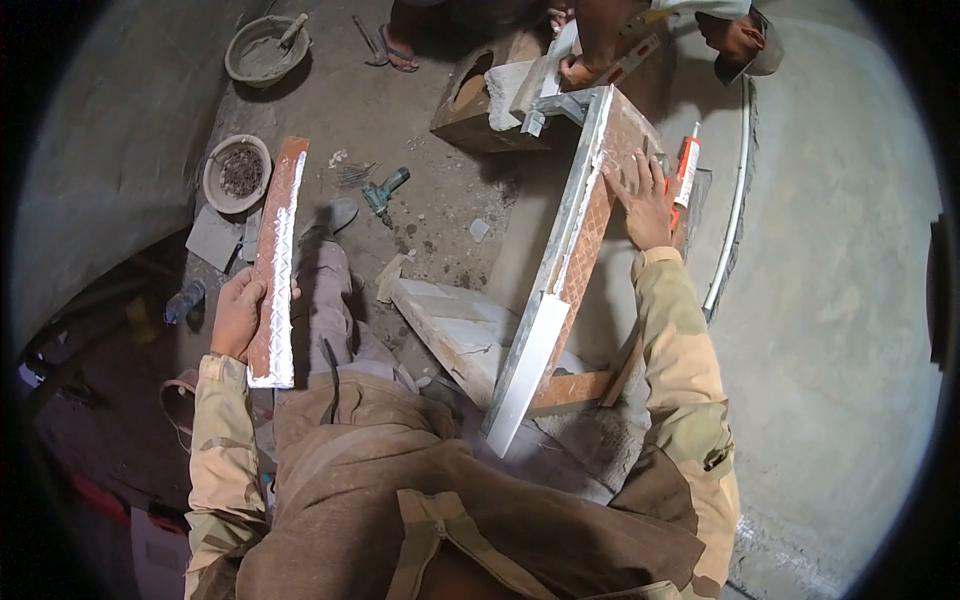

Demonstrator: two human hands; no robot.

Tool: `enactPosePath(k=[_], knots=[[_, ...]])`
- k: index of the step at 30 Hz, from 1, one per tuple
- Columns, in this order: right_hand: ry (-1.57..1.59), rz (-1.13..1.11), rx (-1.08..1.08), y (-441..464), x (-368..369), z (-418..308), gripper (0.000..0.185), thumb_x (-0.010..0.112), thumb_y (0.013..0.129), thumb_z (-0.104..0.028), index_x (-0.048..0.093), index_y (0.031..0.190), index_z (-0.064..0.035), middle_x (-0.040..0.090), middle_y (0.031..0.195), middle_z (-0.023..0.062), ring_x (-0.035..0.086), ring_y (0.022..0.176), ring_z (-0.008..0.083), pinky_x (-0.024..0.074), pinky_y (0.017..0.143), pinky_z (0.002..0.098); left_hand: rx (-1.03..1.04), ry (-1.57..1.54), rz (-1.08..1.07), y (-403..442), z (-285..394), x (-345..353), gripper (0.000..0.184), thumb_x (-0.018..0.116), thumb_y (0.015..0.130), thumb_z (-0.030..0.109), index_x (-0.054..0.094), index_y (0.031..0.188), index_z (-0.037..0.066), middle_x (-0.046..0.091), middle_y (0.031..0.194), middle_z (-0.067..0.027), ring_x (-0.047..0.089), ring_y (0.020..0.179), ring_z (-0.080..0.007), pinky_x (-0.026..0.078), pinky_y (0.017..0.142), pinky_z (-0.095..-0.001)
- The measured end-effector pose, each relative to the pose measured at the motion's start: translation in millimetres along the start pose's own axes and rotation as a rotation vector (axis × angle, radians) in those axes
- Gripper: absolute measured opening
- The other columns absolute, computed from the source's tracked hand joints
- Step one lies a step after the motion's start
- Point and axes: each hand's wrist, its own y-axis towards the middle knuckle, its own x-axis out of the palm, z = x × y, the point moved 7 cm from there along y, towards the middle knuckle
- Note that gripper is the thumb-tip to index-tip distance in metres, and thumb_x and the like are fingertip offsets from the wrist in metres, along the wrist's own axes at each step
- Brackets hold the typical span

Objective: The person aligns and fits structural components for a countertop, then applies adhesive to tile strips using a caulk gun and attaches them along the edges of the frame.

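Observation:
My left hand [238, 312] is closed around the edge of a long, narrow tile strip [266, 260], reddish-brown with a wavy band of white adhesive [284, 230] along one side. The strip is held upright, apart from other things. My right hand [645, 205] rests with fingers spread on the brown, ridged side of a long raised ledge [590, 235]. A metal profile [555, 225] runs along this ledge, with white paste on its top edge. A white tile strip [530, 360] covers its near end. Just right of that hand is a sealant gun with a cartridge [687, 165].
At the top, another person's hand [575, 72] works at a white piece near a spirit level [633, 60]. A mortar bowl [268, 52], a bowl of screws or nails [238, 173], a green drill [383, 195] and a hammer [370, 42] lie on the floor. A white pipe [738, 200] runs along the wall.

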Motion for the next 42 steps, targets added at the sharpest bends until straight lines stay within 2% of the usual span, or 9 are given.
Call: enactPosePath(k=[8,12,14,20,22,28,36,39,42], knots=[[0.161,-0.079,0.025,-27,-3,-34,0.075,0.056,0.084,-0.005,0.046,0.147,-0.0452,0.022,0.163,0.0085,0.023,0.149,0.035,0.0131,0.116,0.0692,-0.002,0.004,-0.065,14,4,18,0.03,0.042,0.095,0.008,0.06,0.114,-0.008,0.074,0.096,-0.0162,0.072,0.083,-0.0181,0.057,0.076,-0.0279],[0.203,-0.088,0.09,-50,-15,-24,0.075,0.058,0.077,0.0,0.057,0.139,-0.0429,0.024,0.162,0.0113,0.021,0.149,0.0368,0.009,0.117,0.0674,0.05,0.132,-0.134,8,18,39,0.029,0.047,0.096,0.012,0.061,0.113,-0.008,0.073,0.096,-0.0157,0.072,0.083,-0.018,0.057,0.075,-0.028],[0.24,-0.073,0.175,-61,-42,-22,0.069,0.06,0.07,0.003,0.069,0.127,-0.0337,0.029,0.16,0.0138,0.022,0.148,0.0381,0.0086,0.119,0.0632,0.096,0.152,-0.156,8,21,50,0.029,0.047,0.096,0.011,0.06,0.114,-0.008,0.073,0.096,-0.0157,0.072,0.083,-0.0188,0.057,0.075,-0.029],[0.616,0.349,0.478,-108,-152,-60,0.061,0.054,0.07,0.009,0.072,0.122,-0.0178,0.037,0.153,0.0194,0.029,0.144,0.0405,0.0199,0.121,0.0503,-0.011,-0.022,-0.322,-17,35,104,0.021,0.045,0.098,0.006,0.059,0.109,-0.004,0.071,0.099,-0.0151,0.07,0.079,-0.0186,0.059,0.073,-0.0315],[0.747,0.42,0.526,-125,-185,-83,0.056,0.051,0.073,0.007,0.071,0.121,-0.0126,0.04,0.15,0.0207,0.036,0.14,0.0421,0.0296,0.117,0.0481,0.002,-0.06,-0.354,-28,40,118,0.022,0.047,0.097,0.005,0.059,0.111,-0.005,0.071,0.098,-0.0135,0.069,0.079,-0.0178,0.059,0.073,-0.0316],[1.184,0.572,0.679,-178,-192,-132,0.047,0.053,0.077,0.006,0.067,0.122,0.0,0.06,0.128,0.0229,0.058,0.12,0.039,0.0461,0.104,0.0423,0.137,0.12,-0.491,-87,106,154,0.029,0.053,0.096,0.007,0.059,0.12,-0.007,0.07,0.102,-0.0082,0.068,0.083,-0.0128,0.056,0.076,-0.026],[1.324,0.773,0.741,-192,-210,-136,0.052,0.066,0.081,0.002,0.058,0.133,0.0022,0.062,0.124,0.0236,0.059,0.119,0.0391,0.0471,0.103,0.0429,0.093,0.521,-0.657,-216,219,193,0.027,0.059,0.093,0.008,0.063,0.112,-0.012,0.072,0.095,-0.0096,0.069,0.077,-0.0099,0.055,0.072,-0.0218],[1.156,0.881,0.795,-195,-236,-121,0.056,0.068,0.081,0.0,0.056,0.136,0.001,0.061,0.126,0.0244,0.059,0.12,0.0395,0.047,0.104,0.0429,0.048,0.647,-0.683,-253,239,200,0.042,0.058,0.09,0.016,0.06,0.112,-0.019,0.072,0.093,-0.0212,0.072,0.078,-0.0197,0.059,0.073,-0.027],[1.116,0.892,0.783,-189,-220,-120,0.052,0.072,0.083,-0.006,0.059,0.132,0.0011,0.059,0.129,0.0236,0.058,0.122,0.0391,0.0472,0.104,0.0427,-0.015,0.546,-0.648,-308,245,230,0.044,0.059,0.08,0.013,0.059,0.102,-0.024,0.07,0.083,-0.0286,0.073,0.065,-0.0284,0.062,0.057,-0.029]])
